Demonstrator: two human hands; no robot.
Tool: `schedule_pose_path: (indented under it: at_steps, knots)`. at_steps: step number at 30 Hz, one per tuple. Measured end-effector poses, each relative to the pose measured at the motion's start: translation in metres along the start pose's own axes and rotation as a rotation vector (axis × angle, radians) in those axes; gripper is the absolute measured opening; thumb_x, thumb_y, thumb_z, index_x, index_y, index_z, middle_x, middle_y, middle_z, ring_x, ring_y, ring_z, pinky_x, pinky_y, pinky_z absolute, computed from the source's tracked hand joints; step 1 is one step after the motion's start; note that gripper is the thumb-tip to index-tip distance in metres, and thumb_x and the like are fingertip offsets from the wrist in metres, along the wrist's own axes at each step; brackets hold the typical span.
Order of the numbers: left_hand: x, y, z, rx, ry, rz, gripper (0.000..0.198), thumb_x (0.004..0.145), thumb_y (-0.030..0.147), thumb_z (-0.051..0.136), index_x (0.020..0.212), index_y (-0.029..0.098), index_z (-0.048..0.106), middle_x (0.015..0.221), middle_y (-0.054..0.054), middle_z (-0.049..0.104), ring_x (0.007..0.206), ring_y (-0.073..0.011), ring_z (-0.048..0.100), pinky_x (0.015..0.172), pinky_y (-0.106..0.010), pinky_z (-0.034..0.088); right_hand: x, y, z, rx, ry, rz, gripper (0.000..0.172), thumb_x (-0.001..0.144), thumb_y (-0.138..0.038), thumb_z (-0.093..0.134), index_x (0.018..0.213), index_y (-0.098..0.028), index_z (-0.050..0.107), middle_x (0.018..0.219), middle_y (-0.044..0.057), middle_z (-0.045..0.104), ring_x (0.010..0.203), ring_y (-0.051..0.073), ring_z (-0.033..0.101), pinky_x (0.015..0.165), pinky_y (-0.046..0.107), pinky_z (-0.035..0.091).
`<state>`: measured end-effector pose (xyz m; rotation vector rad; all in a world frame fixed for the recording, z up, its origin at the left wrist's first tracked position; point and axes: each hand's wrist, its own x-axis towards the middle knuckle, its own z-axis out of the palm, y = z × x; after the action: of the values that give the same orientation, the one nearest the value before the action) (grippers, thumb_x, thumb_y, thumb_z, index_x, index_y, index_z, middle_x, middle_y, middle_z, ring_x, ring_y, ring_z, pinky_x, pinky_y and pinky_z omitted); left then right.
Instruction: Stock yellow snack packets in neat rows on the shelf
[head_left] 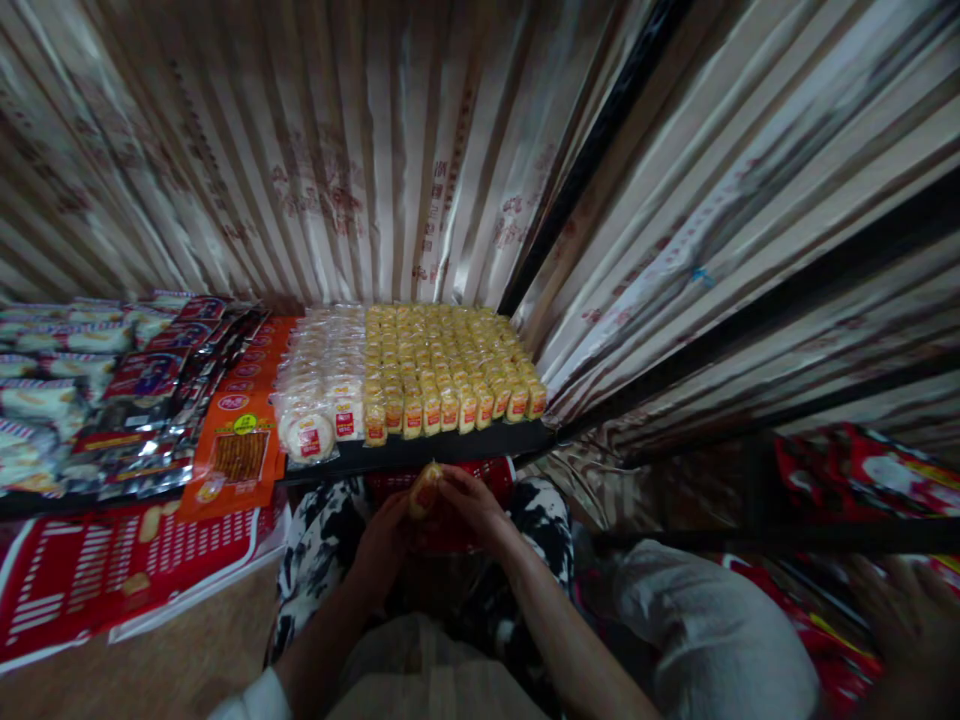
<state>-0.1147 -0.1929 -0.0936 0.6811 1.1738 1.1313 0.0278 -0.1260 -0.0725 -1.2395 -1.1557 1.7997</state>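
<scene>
Between my knees, a small yellow snack [425,492] in clear wrapping is pinched in both hands. My left hand [386,532] grips it from the left, fingers closed. My right hand [471,500] has closed fingers on its upper right side. Just beyond, tight rows of similar yellow wrapped snacks [450,370] with red labels stand on a dark shelf [442,447]. Beside them on the left are rows of white round wrapped snacks [311,435]. Partly hidden behind my hands is something red, a basket by its look [495,478].
Left along the shelf lie an orange snack bag [236,440], dark shiny packets [150,385] and white packets [45,400]. A red basket [187,550] sits below. Pleated curtains [337,150] and dark bars rise behind. Another person's leg [712,620] and hand [907,610] are at right, near red packs [877,475].
</scene>
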Motion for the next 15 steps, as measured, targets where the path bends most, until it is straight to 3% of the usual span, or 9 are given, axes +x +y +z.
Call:
schedule_pose_path:
  at_steps: [3,6,8,11,13,15]
  knots:
    - [-0.002,0.005,0.002,-0.173,-0.030,-0.109,0.040,0.076,0.048,0.049,0.104,0.020,0.056,0.104,-0.008,0.064,0.078,-0.0217,0.066,0.061,-0.031,0.051,0.000,-0.001,0.003,-0.007,-0.003,-0.032,0.053,0.059,-0.061,0.072,0.093,-0.021,0.064,0.094,0.004,0.068,0.091,0.025,0.062,0.083,0.036,0.047]
    - [0.001,0.007,0.004,-0.149,0.016,-0.146,0.043,0.077,0.052,0.046,0.103,0.019,0.056,0.101,-0.008,0.066,0.081,-0.0237,0.065,0.065,-0.034,0.052,0.002,0.003,0.002,0.044,0.034,-0.013,0.052,0.058,-0.059,0.074,0.092,-0.020,0.063,0.091,0.004,0.068,0.088,0.025,0.063,0.081,0.035,0.048]
    - [0.005,0.009,0.004,0.027,0.053,-0.116,0.045,0.074,0.053,0.048,0.098,0.017,0.059,0.095,-0.009,0.067,0.084,-0.0253,0.064,0.070,-0.037,0.052,0.004,0.007,0.000,0.070,0.057,-0.005,0.050,0.058,-0.056,0.075,0.091,-0.020,0.062,0.090,0.004,0.068,0.088,0.025,0.063,0.081,0.035,0.048]
    - [0.010,0.016,0.005,0.476,0.127,0.076,0.040,0.070,0.050,0.056,0.089,0.016,0.064,0.092,-0.009,0.064,0.090,-0.0258,0.060,0.084,-0.041,0.047,0.005,0.008,-0.007,0.045,0.085,-0.047,0.052,0.059,-0.052,0.076,0.097,-0.020,0.060,0.091,0.004,0.067,0.089,0.024,0.062,0.082,0.035,0.048]
    - [0.013,0.025,0.007,0.702,0.138,0.209,0.035,0.071,0.045,0.058,0.092,0.018,0.065,0.098,-0.009,0.062,0.097,-0.0253,0.057,0.091,-0.041,0.043,0.004,0.004,-0.014,-0.011,0.084,-0.102,0.056,0.061,-0.047,0.075,0.107,-0.022,0.055,0.089,0.002,0.066,0.087,0.022,0.062,0.082,0.034,0.047]
    - [0.017,0.034,0.011,0.783,0.076,0.271,0.036,0.074,0.039,0.057,0.103,0.019,0.062,0.106,-0.009,0.060,0.102,-0.0242,0.056,0.093,-0.039,0.042,0.002,-0.005,-0.023,-0.120,0.036,-0.152,0.060,0.065,-0.040,0.073,0.117,-0.023,0.050,0.087,0.000,0.065,0.084,0.020,0.062,0.082,0.033,0.047]
